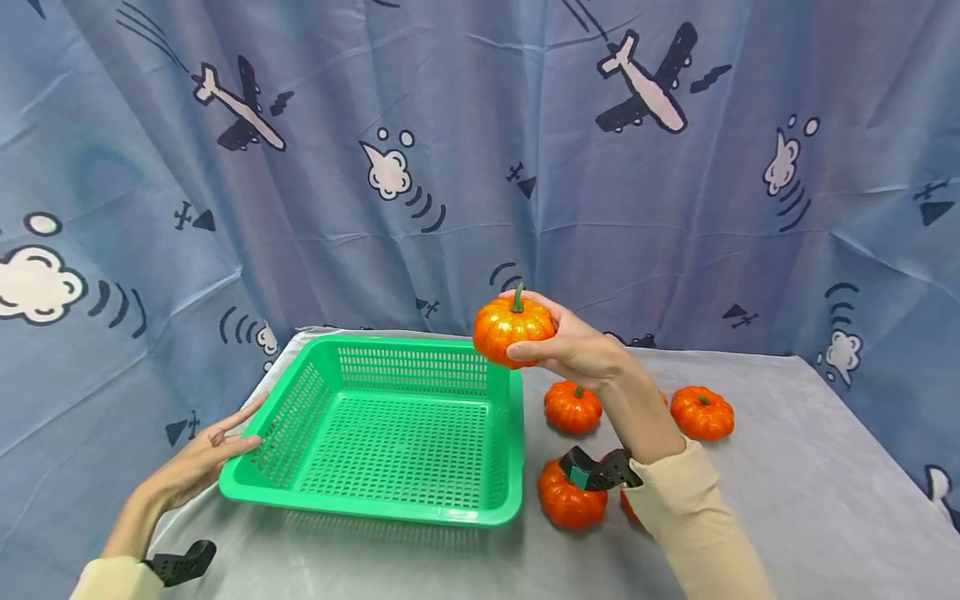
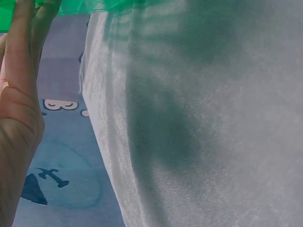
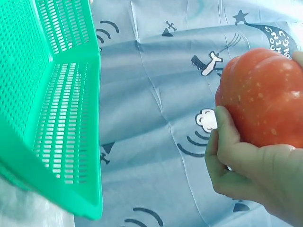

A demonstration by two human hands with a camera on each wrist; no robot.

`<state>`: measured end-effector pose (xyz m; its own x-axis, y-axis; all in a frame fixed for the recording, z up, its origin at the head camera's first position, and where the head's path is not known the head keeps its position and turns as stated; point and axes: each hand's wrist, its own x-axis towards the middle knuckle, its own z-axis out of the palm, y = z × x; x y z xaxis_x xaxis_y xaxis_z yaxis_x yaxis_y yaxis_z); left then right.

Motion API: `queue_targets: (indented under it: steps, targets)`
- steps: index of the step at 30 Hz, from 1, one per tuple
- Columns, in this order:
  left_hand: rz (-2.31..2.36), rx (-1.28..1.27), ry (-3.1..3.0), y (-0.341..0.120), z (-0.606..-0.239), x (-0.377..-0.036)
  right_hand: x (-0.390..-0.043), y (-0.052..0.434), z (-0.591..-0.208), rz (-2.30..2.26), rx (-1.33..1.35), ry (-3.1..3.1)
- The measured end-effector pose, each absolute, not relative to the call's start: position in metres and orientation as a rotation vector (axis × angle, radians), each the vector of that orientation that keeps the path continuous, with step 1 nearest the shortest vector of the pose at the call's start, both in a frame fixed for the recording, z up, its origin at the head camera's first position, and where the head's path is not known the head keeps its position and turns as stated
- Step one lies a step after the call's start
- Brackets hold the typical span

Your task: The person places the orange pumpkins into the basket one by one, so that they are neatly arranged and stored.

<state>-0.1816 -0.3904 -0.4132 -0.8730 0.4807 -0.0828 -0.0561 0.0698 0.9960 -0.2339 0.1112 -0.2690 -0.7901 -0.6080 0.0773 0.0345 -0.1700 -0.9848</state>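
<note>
We noted the green perforated plastic basket (image 1: 390,433) empty; our right hand (image 1: 577,346) gripped one small orange pumpkin (image 1: 512,329) above its rim, left hand (image 1: 198,458) flat-fingered against the basket; the other pumpkins (image 1: 572,406) waited on the table.

left hand (image 1: 198,458) sits low on the near left, fingers straight and relaxed; right hand (image 1: 577,346) is raised mid-scene, fingers curled tight.

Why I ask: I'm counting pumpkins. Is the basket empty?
Empty: the basket's mesh floor shows bare; the right hand holds a pumpkin above its rim.
</note>
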Motion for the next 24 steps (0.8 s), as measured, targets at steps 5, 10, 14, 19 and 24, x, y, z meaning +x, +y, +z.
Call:
queue_targets:
  steps: [5, 10, 14, 19, 24]
  targets:
    - [1.86, 0.452, 1.959, -0.387, -0.413, -0.185, -0.237, 0.099, -0.265, -2.02, -0.665, 1.641]
    - [1.856, 0.448, 1.942, -0.391, -0.412, -0.181, -0.242, 0.077, -0.261, -2.014, -0.673, 1.572]
    - [1.822, 0.421, 1.959, -0.395, -0.412, -0.178, -0.245, 0.061, -0.26, -2.014, -0.651, 1.54]
    - [1.848, 0.452, 1.874, -0.394, -0.412, -0.182, -0.25, 0.045, -0.26, -2.037, -0.662, 1.495]
    - [1.877, 0.486, 1.828, -0.391, -0.411, -0.183, -0.257, 0.03, -0.259, -2.054, -0.694, 1.476]
